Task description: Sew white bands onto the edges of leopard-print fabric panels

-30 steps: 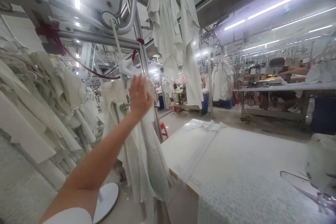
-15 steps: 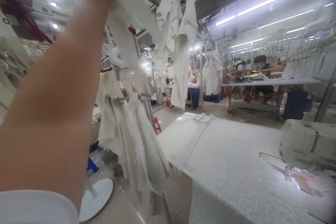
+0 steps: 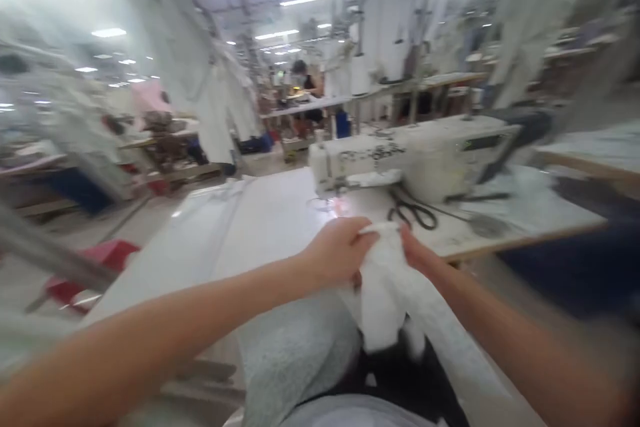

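My left hand [image 3: 340, 248] is closed on the edge of a piece of white fabric [image 3: 384, 280], thumb on top. Opposite it, my right hand [image 3: 414, 250] grips the same fabric, its fingers partly hidden and blurred. The cloth hangs from both hands over my lap, at the front edge of the sewing table [image 3: 270, 213]. Just beyond my hands stands a white sewing machine [image 3: 400, 157] with its needle area lit. Black-handled scissors [image 3: 420, 215] lie on the table below the machine's arm.
More pale fabric [image 3: 300, 340] drapes over the table's near edge. White garment pieces [image 3: 215, 107] hang at the back left. A red stool [image 3: 95, 267] is on the floor to the left. A co-worker [image 3: 307, 80] sits at a far table.
My view has swung right, from the hanging pieces to the sewing machine. My left arm, raised earlier, has come down, and both hands now hold white fabric above my lap.
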The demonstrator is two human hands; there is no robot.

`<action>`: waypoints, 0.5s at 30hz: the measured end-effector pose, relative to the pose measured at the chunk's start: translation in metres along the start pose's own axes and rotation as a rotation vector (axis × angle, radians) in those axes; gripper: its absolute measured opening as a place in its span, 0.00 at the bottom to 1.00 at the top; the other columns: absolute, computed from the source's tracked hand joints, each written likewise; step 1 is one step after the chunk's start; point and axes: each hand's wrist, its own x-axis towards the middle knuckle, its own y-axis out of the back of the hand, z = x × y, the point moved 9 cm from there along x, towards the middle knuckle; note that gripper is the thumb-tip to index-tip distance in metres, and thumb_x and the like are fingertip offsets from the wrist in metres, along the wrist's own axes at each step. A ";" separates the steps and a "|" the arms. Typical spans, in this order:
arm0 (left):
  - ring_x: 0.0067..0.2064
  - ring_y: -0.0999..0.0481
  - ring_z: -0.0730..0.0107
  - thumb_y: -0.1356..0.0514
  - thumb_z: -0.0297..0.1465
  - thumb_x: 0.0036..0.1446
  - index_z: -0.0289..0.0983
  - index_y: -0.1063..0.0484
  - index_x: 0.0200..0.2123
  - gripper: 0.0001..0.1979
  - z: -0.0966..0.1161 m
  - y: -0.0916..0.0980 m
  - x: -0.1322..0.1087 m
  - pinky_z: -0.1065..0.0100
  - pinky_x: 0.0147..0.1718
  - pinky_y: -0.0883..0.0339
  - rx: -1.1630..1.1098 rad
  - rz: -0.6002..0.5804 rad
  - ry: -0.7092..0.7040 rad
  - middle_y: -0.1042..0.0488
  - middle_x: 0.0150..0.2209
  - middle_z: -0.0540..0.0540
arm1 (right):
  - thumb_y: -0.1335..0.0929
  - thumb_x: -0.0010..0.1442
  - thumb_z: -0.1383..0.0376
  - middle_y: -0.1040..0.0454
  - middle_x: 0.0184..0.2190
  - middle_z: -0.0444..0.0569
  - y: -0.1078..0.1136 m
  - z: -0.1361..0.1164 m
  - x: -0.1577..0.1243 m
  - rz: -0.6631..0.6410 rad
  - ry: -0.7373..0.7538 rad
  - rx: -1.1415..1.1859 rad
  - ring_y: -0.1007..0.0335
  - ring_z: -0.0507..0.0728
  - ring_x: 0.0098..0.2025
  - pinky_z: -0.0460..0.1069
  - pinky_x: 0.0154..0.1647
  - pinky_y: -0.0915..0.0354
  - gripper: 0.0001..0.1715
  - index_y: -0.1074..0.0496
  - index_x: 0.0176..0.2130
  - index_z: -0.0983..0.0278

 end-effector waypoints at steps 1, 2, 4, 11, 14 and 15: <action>0.19 0.34 0.76 0.50 0.33 0.56 0.35 0.32 0.28 0.11 -0.007 -0.004 0.012 0.75 0.18 0.41 -0.119 0.045 0.039 0.33 0.18 0.52 | 0.53 0.56 0.35 0.24 0.35 0.57 0.001 0.017 -0.006 -0.096 -0.145 0.116 0.28 0.64 0.42 0.59 0.45 0.34 0.50 0.30 0.47 0.68; 0.19 0.35 0.76 0.49 0.34 0.55 0.34 0.32 0.28 0.11 -0.015 -0.007 0.024 0.75 0.18 0.41 -0.213 0.090 0.074 0.33 0.19 0.52 | 0.56 0.53 0.33 0.24 0.32 0.58 0.007 0.032 -0.016 -0.149 -0.265 0.221 0.27 0.65 0.40 0.60 0.44 0.34 0.55 0.30 0.47 0.70; 0.21 0.34 0.76 0.46 0.35 0.52 0.33 0.30 0.29 0.11 -0.037 -0.012 0.040 0.75 0.20 0.39 -0.335 0.163 0.159 0.32 0.21 0.51 | 0.61 0.50 0.32 0.24 0.32 0.59 0.022 0.059 -0.044 -0.192 -0.467 0.461 0.27 0.66 0.39 0.61 0.45 0.36 0.61 0.31 0.46 0.72; 0.29 0.27 0.69 0.42 0.40 0.47 0.36 0.27 0.39 0.18 -0.160 -0.104 0.002 0.71 0.26 0.31 -0.410 0.113 0.526 0.26 0.27 0.49 | 0.57 0.61 0.40 0.25 0.35 0.56 0.102 0.175 -0.150 0.219 -0.669 0.688 0.27 0.57 0.37 0.48 0.38 0.35 0.49 0.28 0.39 0.72; 0.37 0.24 0.62 0.43 0.38 0.48 0.37 0.27 0.38 0.16 -0.209 -0.157 -0.031 0.67 0.33 0.28 -0.424 -0.003 0.645 0.23 0.33 0.47 | 0.51 0.63 0.43 0.25 0.27 0.52 0.099 0.232 -0.196 0.288 -0.788 0.729 0.29 0.54 0.25 0.46 0.27 0.37 0.42 0.27 0.35 0.72; 0.38 0.24 0.61 0.44 0.38 0.49 0.37 0.27 0.38 0.16 -0.223 -0.168 -0.037 0.65 0.35 0.28 -0.410 -0.019 0.661 0.23 0.34 0.46 | 0.50 0.64 0.44 0.26 0.24 0.51 0.097 0.247 -0.208 0.309 -0.815 0.741 0.31 0.53 0.22 0.45 0.25 0.37 0.41 0.27 0.34 0.72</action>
